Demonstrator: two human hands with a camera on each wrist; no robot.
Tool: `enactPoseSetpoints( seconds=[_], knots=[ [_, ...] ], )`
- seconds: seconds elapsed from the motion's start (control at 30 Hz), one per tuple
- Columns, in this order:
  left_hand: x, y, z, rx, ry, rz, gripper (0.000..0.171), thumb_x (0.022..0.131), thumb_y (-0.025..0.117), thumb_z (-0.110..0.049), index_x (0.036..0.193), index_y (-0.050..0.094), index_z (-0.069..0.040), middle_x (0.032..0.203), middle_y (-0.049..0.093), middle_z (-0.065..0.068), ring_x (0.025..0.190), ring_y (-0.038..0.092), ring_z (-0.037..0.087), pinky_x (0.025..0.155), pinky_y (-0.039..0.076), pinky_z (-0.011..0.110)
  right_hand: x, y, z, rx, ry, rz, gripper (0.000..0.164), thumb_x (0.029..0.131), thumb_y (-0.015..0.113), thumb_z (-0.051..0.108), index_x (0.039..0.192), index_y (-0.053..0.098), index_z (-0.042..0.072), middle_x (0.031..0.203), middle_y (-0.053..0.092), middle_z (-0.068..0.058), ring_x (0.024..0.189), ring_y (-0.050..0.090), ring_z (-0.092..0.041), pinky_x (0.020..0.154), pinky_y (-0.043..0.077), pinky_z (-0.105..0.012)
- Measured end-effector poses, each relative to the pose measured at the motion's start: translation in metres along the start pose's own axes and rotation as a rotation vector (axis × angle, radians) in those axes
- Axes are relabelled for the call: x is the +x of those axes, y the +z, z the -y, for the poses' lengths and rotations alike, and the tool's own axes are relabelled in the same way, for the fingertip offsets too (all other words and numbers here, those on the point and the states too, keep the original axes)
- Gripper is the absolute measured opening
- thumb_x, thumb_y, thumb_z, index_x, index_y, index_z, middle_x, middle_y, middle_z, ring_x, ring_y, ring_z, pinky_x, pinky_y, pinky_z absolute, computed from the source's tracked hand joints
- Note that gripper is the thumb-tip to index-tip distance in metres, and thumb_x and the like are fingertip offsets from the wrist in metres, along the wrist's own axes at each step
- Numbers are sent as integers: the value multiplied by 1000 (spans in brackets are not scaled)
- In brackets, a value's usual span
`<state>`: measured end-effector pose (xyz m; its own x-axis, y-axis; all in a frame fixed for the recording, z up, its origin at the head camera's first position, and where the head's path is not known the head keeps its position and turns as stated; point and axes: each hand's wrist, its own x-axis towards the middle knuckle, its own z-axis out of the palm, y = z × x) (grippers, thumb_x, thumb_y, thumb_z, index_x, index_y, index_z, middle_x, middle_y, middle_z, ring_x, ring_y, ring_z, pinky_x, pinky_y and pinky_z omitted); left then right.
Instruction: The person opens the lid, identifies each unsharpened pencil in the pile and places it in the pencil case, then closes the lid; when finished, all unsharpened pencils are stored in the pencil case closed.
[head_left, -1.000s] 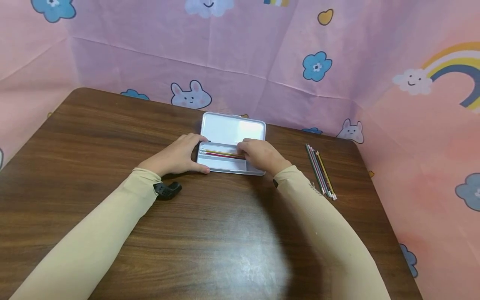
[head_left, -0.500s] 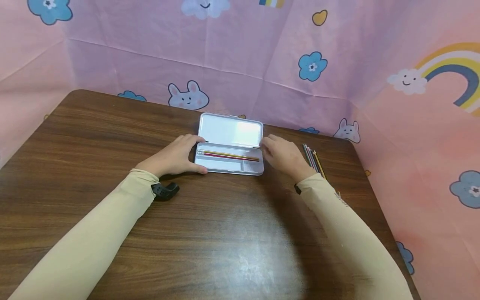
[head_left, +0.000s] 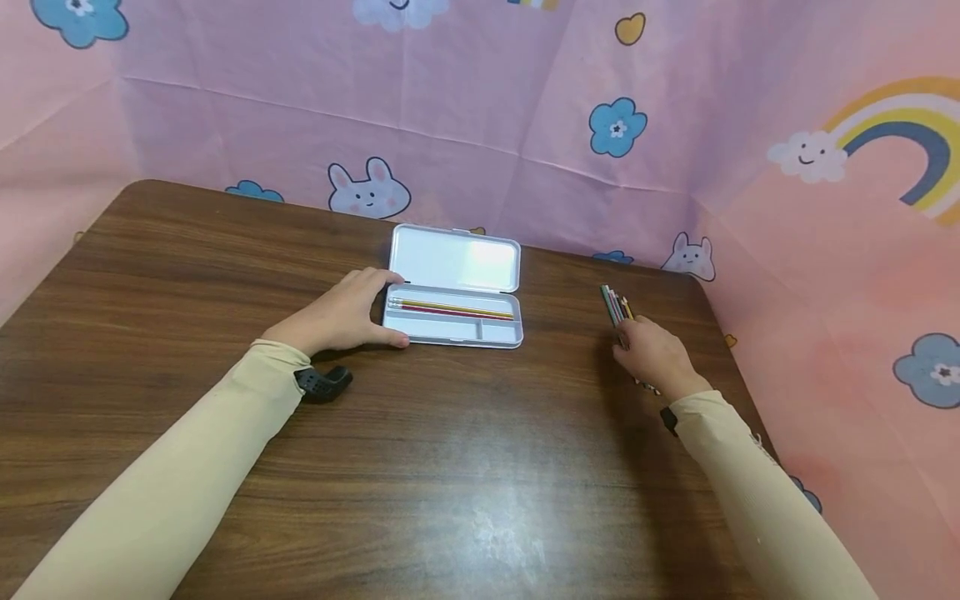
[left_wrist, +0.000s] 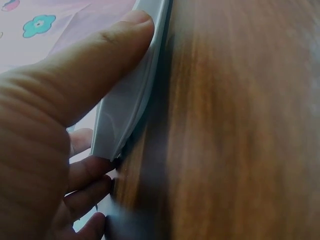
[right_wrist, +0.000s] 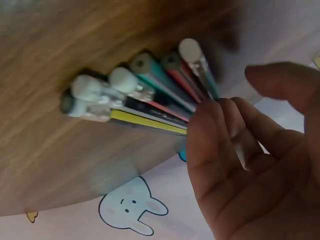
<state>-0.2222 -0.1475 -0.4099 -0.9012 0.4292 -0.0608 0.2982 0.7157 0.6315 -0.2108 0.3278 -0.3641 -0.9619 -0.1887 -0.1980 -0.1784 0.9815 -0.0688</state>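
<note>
A white pencil case (head_left: pixel 431 327) lies open on the table, its lid folded back. Inside rest a yellow and a red pencil (head_left: pixel 457 311), side by side along the rear compartment. My left hand (head_left: pixel 333 317) holds the case's left end, thumb at the front corner and fingers round the back, as the left wrist view (left_wrist: pixel 125 105) also has it. Farther right, my right hand (head_left: pixel 652 354) is over a bundle of several pencils (head_left: pixel 611 302). In the right wrist view, its fingertips (right_wrist: pixel 204 117) touch the pencils (right_wrist: pixel 155 90), while the thumb (right_wrist: pixel 275 82) stands apart from them.
The brown wooden table (head_left: pixel 390 467) reaches back to a pink and lilac cartoon-print cloth (head_left: pixel 465 108). That cloth also hangs along the right side. Dark bands (head_left: pixel 322 383) sit at both wrists.
My right hand has left the pencil case and moved right to the loose pencils, uncovering the two pencils in the case. My left hand keeps its hold on the case.
</note>
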Motion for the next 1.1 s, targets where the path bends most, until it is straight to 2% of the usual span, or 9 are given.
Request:
enactPoseSetpoints(
  seconds=[0.13, 0.33, 0.5, 0.8, 1.0, 1.1],
  knots=[
    [1, 0, 1, 1, 2, 2, 106, 76, 82, -68, 154, 39, -10, 155, 41, 16, 144, 34, 36, 116, 33, 61, -1, 1, -3, -19, 18, -11, 14, 96, 64, 16, 102, 69, 4, 96, 63, -14, 76, 61, -27, 63, 51, -46],
    [0, -1, 0, 4, -1, 2, 107, 76, 82, -68, 155, 39, -10, 155, 41, 16, 144, 35, 35, 116, 33, 60, 2, 1, -3, 20, 62, -6, 23, 97, 64, 17, 113, 68, 1, 98, 66, -14, 80, 62, -28, 66, 53, -48],
    [-1, -3, -2, -1, -5, 7, 106, 77, 83, -66, 155, 39, -9, 156, 41, 16, 145, 34, 36, 117, 32, 60, 4, 0, -1, 56, 100, -1, 25, 97, 65, 16, 115, 66, 0, 96, 69, -12, 79, 63, -27, 64, 53, -45],
    [0, -3, 0, -4, -4, 11, 108, 76, 82, -68, 155, 38, -9, 155, 41, 16, 144, 34, 36, 116, 33, 60, 4, 2, 4, 119, 79, -14, 27, 95, 63, 7, 120, 67, -1, 97, 71, -12, 80, 65, -27, 70, 54, -46],
    [0, -3, 0, 9, 2, 12, 106, 77, 81, -67, 155, 38, -10, 157, 40, 16, 145, 33, 37, 116, 33, 61, 6, 5, 11, 115, 69, -21, 30, 95, 61, 5, 122, 68, -2, 98, 70, -14, 83, 62, -29, 76, 54, -47],
    [0, -3, 0, 12, 2, 13, 105, 78, 81, -66, 156, 38, -10, 157, 39, 16, 146, 33, 37, 116, 33, 61, 7, 7, 14, 118, 82, -25, 29, 95, 62, 5, 123, 69, -1, 98, 70, -14, 83, 61, -29, 75, 53, -45]
  ],
)
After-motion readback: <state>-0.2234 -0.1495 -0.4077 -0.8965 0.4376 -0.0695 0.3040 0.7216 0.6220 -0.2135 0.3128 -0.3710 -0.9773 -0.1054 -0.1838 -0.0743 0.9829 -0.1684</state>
